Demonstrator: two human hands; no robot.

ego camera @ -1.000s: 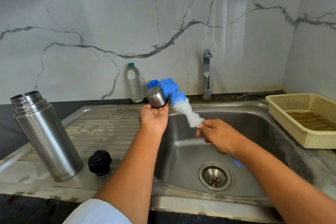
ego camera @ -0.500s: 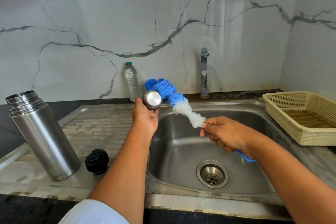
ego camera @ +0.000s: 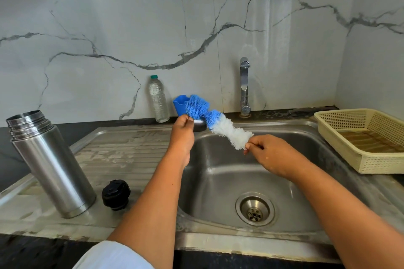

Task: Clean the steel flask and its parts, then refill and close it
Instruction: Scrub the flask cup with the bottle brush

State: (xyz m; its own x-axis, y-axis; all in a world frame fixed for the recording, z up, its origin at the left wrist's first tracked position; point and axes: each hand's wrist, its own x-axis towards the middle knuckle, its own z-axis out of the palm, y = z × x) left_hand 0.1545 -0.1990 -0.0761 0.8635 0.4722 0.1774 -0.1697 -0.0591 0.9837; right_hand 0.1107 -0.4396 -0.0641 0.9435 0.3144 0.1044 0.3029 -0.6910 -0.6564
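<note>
Turned: cup behind left hand; brush over open sink.

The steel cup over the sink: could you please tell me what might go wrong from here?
The left hand seems to pinch the cup at its fingertips, so brush strokes might knock it into the sink. The stopper lies close beside the left forearm and could get nudged.

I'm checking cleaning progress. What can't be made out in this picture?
Head view only:
- the steel cup is mostly hidden behind the left hand and the brush
- the brush handle lies under the right hand
- the flask interior is hidden by its own wall
</note>
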